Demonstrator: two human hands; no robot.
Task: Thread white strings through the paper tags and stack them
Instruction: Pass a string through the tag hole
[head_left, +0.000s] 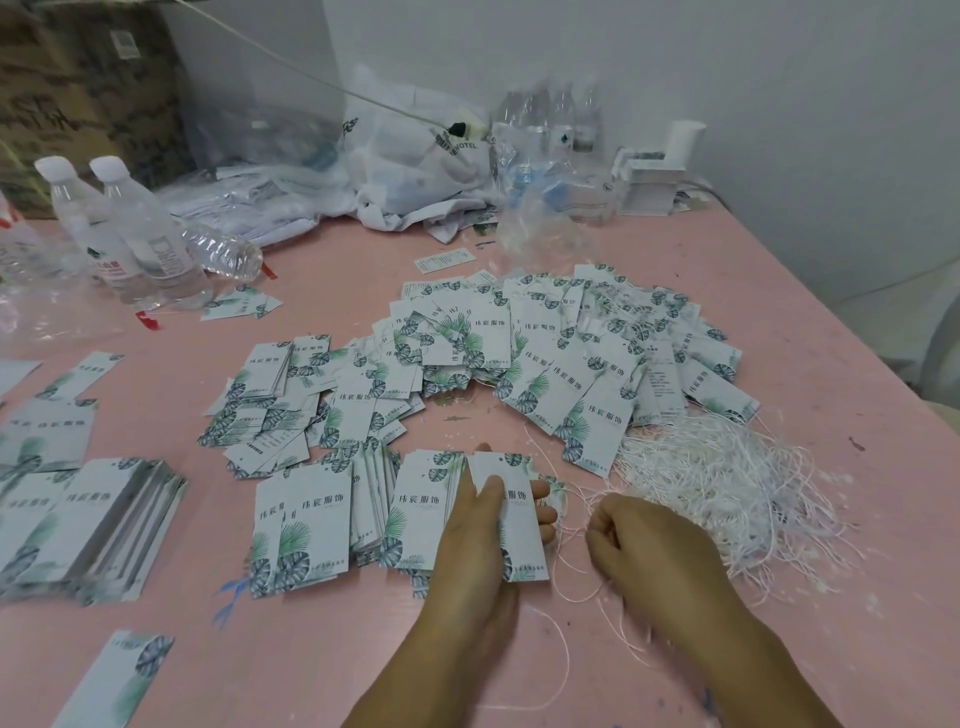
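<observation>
My left hand grips a white paper tag printed with green leaves, thumb on its face and fingers behind it. Beside it my right hand has its fingers curled at the near edge of a loose heap of white strings; thin strings trail under and around that hand, and I cannot tell if it pinches one. Neat stacks of tags lie left of the held tag. A big spread of loose tags covers the table's middle.
The pink table also bears more tag stacks at the left, a single tag near the front, water bottles at the back left, and plastic bags and white boxes along the back.
</observation>
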